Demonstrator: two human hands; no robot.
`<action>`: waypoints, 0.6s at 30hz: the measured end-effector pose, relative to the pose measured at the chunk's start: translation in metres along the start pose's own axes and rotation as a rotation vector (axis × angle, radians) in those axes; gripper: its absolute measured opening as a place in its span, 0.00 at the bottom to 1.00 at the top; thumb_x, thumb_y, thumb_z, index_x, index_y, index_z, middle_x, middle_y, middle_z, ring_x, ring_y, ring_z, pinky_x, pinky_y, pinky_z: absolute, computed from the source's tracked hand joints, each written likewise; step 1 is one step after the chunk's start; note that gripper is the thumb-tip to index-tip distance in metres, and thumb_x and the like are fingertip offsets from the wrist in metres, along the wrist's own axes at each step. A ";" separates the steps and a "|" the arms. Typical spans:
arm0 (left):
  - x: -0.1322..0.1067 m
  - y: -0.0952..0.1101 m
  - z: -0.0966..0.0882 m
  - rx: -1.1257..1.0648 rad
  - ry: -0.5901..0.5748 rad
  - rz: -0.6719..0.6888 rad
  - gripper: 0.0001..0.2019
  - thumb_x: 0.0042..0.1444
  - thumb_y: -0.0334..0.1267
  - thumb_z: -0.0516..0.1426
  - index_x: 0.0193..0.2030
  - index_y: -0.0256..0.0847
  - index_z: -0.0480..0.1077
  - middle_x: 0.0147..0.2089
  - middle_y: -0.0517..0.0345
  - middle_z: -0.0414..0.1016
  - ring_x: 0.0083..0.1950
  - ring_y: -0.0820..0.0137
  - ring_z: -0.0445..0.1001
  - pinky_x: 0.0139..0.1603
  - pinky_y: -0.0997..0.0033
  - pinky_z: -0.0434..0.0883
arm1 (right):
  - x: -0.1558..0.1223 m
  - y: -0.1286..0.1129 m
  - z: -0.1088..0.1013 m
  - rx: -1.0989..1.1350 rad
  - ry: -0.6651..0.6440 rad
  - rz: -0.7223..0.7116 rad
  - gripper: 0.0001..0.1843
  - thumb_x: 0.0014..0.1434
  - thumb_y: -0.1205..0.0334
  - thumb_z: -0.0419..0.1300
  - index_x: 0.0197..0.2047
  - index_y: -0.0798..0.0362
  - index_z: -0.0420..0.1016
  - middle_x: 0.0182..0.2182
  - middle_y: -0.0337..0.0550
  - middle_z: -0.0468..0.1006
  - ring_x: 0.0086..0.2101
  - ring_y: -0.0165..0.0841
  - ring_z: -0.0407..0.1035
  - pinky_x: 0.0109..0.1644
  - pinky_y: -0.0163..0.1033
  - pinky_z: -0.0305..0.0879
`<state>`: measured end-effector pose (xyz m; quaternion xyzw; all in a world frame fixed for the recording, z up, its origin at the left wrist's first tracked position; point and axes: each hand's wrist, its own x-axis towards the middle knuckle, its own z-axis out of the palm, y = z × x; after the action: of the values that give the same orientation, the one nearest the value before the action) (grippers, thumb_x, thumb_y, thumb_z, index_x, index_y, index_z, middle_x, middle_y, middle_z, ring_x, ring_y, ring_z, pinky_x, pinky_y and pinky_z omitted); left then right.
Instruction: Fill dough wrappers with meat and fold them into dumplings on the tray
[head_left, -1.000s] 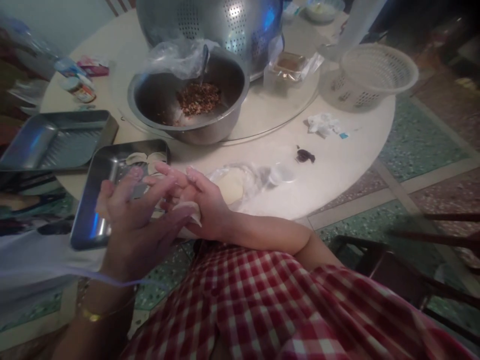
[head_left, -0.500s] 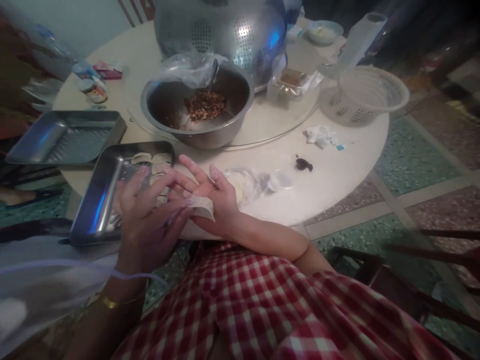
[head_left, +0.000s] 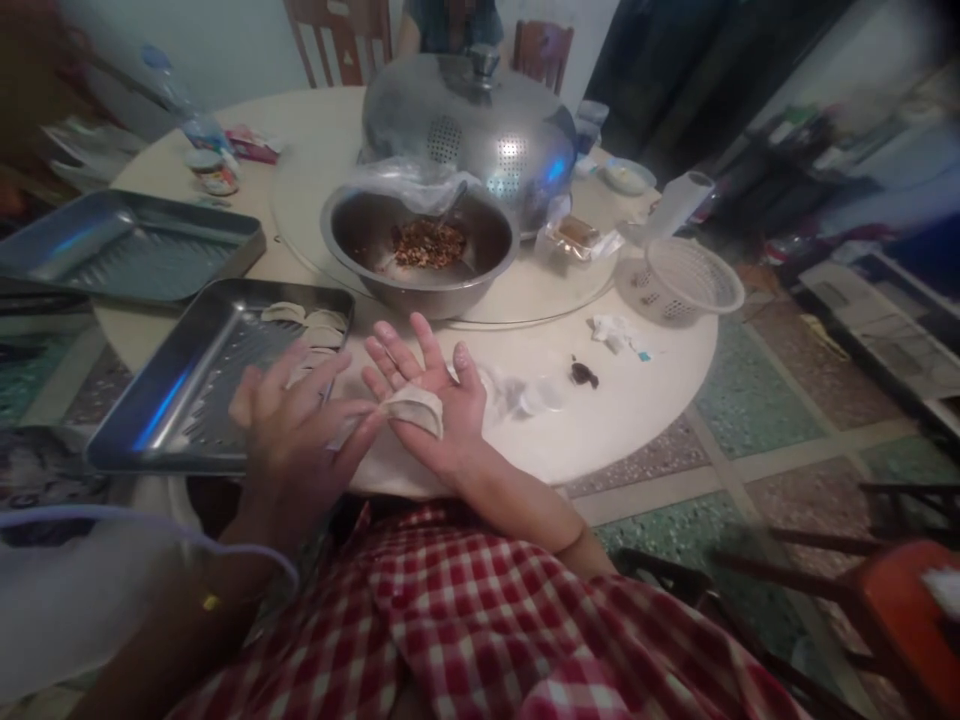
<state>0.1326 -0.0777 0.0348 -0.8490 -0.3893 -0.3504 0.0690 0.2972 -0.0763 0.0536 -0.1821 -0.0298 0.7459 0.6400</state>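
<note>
A folded dumpling (head_left: 416,410) lies across the upturned palm of my right hand (head_left: 446,420), whose fingers are spread and stretched out. The thumb and a finger of my left hand (head_left: 296,445) pinch the dumpling's left tip; its other fingers are raised and blurred. Behind my left hand is a metal tray (head_left: 176,400) with several dumplings (head_left: 322,320) at its far right corner. Just beyond my right hand, a steel bowl (head_left: 345,265) holds a chopped reddish-brown filling (head_left: 431,245) and a spoon handle.
A second metal tray (head_left: 150,260) stands at the left. Behind the bowl is a perforated steel dome (head_left: 420,100). Right of it are a plastic-wrapped package (head_left: 577,240), a white basket (head_left: 694,280), crumpled tissue (head_left: 611,330) and a dark scrap (head_left: 583,374). A person (head_left: 454,25) is across the table.
The view has tilted up, bringing the far side of the table into sight. My left fingers have drawn back to the dumpling's left tip, so more of its curved shape shows.
</note>
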 end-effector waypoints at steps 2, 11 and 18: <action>-0.002 0.002 0.003 -0.003 0.001 -0.025 0.05 0.65 0.39 0.60 0.36 0.48 0.75 0.61 0.51 0.78 0.73 0.44 0.64 0.69 0.26 0.59 | 0.000 0.002 0.000 -0.008 0.004 0.001 0.25 0.67 0.45 0.43 0.55 0.44 0.74 0.49 0.43 0.83 0.51 0.35 0.75 0.62 0.48 0.68; -0.016 -0.017 -0.019 -0.095 -0.125 0.117 0.10 0.66 0.36 0.56 0.48 0.51 0.77 0.52 0.57 0.84 0.60 0.59 0.76 0.60 0.54 0.72 | 0.002 0.038 -0.007 -0.100 0.020 0.284 0.23 0.65 0.46 0.50 0.53 0.48 0.76 0.45 0.45 0.84 0.40 0.36 0.77 0.46 0.41 0.75; -0.022 -0.033 -0.039 0.014 -0.104 0.181 0.09 0.68 0.37 0.54 0.43 0.54 0.77 0.44 0.65 0.85 0.50 0.65 0.79 0.51 0.59 0.69 | 0.010 0.064 0.003 -0.077 0.047 0.395 0.23 0.67 0.50 0.46 0.54 0.49 0.75 0.40 0.43 0.85 0.32 0.35 0.76 0.35 0.38 0.72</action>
<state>0.0781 -0.0835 0.0440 -0.8973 -0.3166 -0.2952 0.0860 0.2349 -0.0779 0.0359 -0.2262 -0.0068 0.8506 0.4746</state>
